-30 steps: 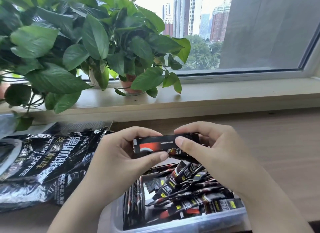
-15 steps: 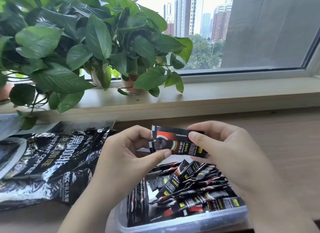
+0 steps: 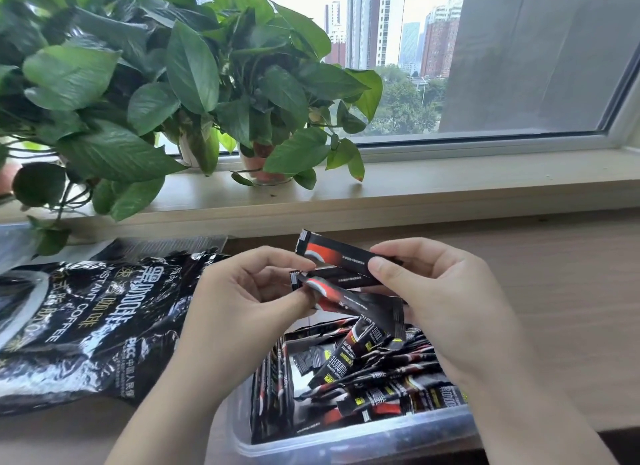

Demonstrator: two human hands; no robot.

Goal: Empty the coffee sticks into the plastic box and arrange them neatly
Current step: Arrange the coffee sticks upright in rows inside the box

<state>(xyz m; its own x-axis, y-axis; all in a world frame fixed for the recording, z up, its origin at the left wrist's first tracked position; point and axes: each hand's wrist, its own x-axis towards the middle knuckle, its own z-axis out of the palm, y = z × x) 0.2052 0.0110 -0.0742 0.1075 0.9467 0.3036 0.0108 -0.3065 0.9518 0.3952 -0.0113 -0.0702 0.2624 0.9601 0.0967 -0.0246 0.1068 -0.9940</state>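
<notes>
A: Head view, looking down at two hands above a clear plastic box [image 3: 346, 445] at the near edge of the wooden table [image 3: 554, 309]. What are they holding?

B: A few black-and-red coffee sticks [image 3: 341, 257], fanned out between them. The right hand [image 3: 446, 305] pinches the right ends, thumb on top and fingers curled behind. The left hand [image 3: 242, 302] closes its thumb and forefinger on the left end of the lower sticks.

A: So both hands are closed on the same bunch?

B: Yes. The top stick tilts up to the left, its crimped end free in the air; the lower ones cross under it.

A: And the box?

B: It sits directly beneath the hands. Many loose sticks [image 3: 381, 378] lie in it, jumbled at all angles on the right side. A small row stands on edge along the left wall.

A: Anything to the left?

B: A big black foil coffee bag [image 3: 79, 326] lies flat and crumpled on the table, just beside the box. Farther back, leafy potted plants [image 3: 173, 84] stand on the windowsill [image 3: 450, 184], with tall buildings outside the window.
</notes>
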